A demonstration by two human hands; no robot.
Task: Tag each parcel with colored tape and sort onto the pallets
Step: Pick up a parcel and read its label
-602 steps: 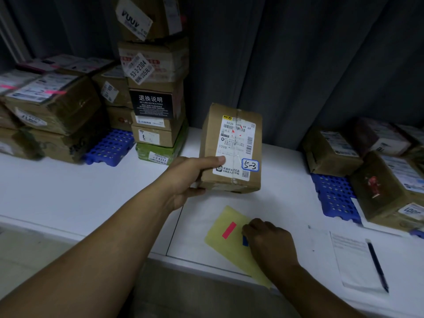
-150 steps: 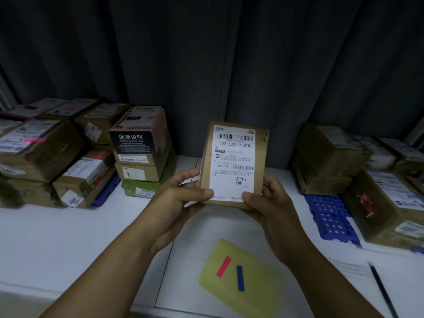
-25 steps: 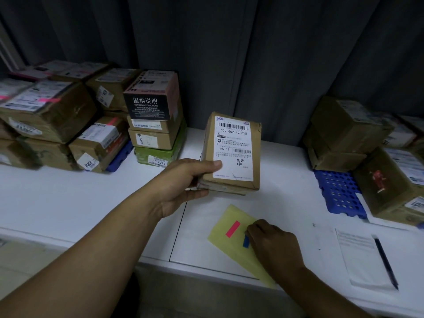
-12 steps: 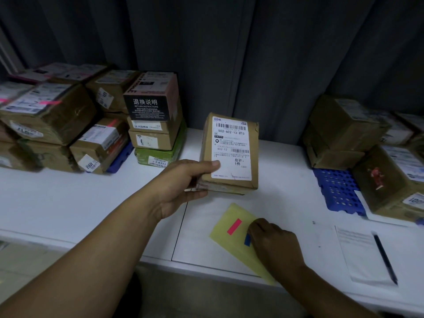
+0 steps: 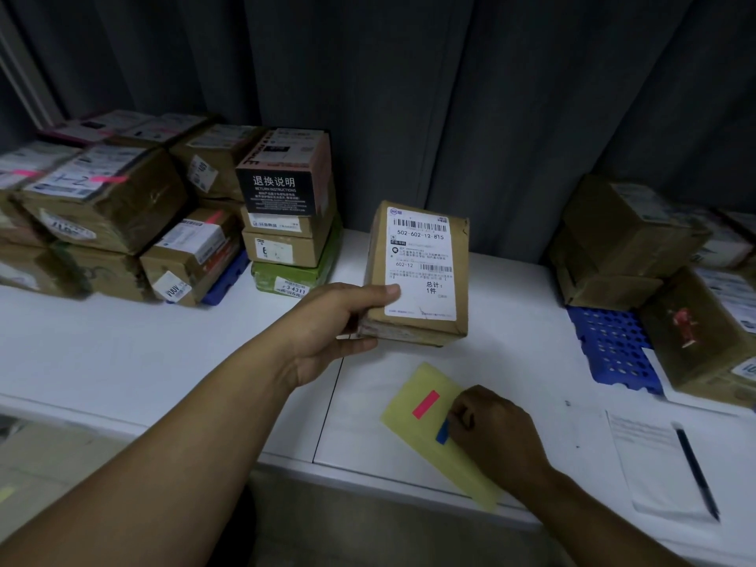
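My left hand (image 5: pixel 331 321) grips a brown cardboard parcel (image 5: pixel 417 276) by its lower left corner, thumb on the white shipping label, holding it tilted just above the white table (image 5: pixel 122 354). In front of it lies a yellow sheet (image 5: pixel 433 427) carrying a pink tape strip (image 5: pixel 426 404) and a blue tape strip (image 5: pixel 442 431). My right hand (image 5: pixel 491 431) sits on the sheet with its fingertips curled onto the blue strip, covering most of it.
A blue pallet (image 5: pixel 227 280) at the left holds a stack of parcels (image 5: pixel 286 214), some with pink tape. Another blue pallet (image 5: pixel 613 345) at the right carries more parcels (image 5: pixel 630 243). A paper sheet (image 5: pixel 650 464) with a pen (image 5: pixel 695 472) lies at the front right. A dark curtain hangs behind.
Over the last second both hands have kept their places; the right fingertips stay at the blue strip. Six seconds ago both hands held the parcel up.
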